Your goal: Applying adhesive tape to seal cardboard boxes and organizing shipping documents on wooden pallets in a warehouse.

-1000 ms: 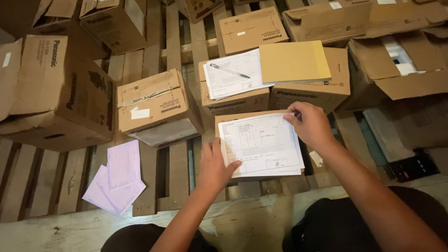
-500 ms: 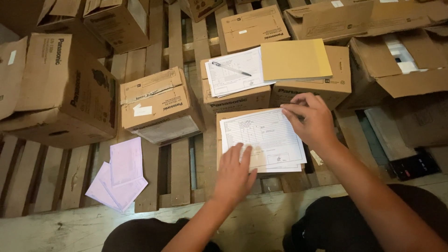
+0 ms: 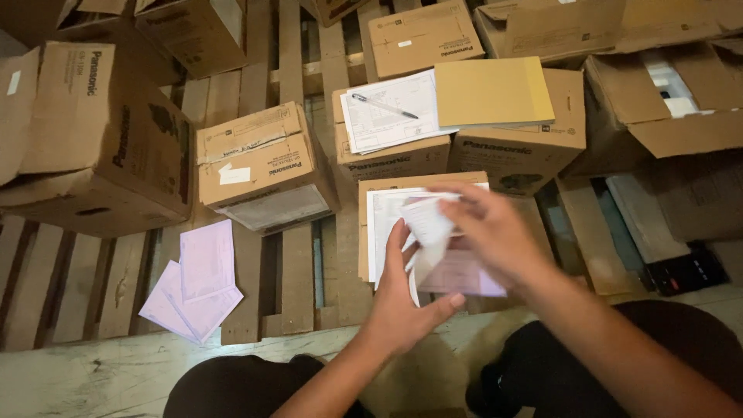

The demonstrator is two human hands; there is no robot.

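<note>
On the wooden pallet (image 3: 298,255) below me, a stack of white forms (image 3: 387,220) lies on a small cardboard box (image 3: 370,232), and both of my hands are at it. My right hand (image 3: 495,232) hovers over the stack, blurred, its fingers curled around a white sheet (image 3: 428,220) that it lifts clear of the rest; a pinkish sheet (image 3: 460,275) shows under that hand. My left hand (image 3: 402,298) is open and flat, its fingers pointing up the pile, its thumb stretched towards the pink sheet.

Just behind this box stand two more boxes: one carries a white form (image 3: 391,112) with a pen (image 3: 385,106) lying on it, and a yellow folder (image 3: 491,91) spans both boxes. To the left a taped carton (image 3: 259,166) sits tilted on the slats, and near it a few loose pale-purple sheets (image 3: 197,282) lie fanned out on the pallet.
</note>
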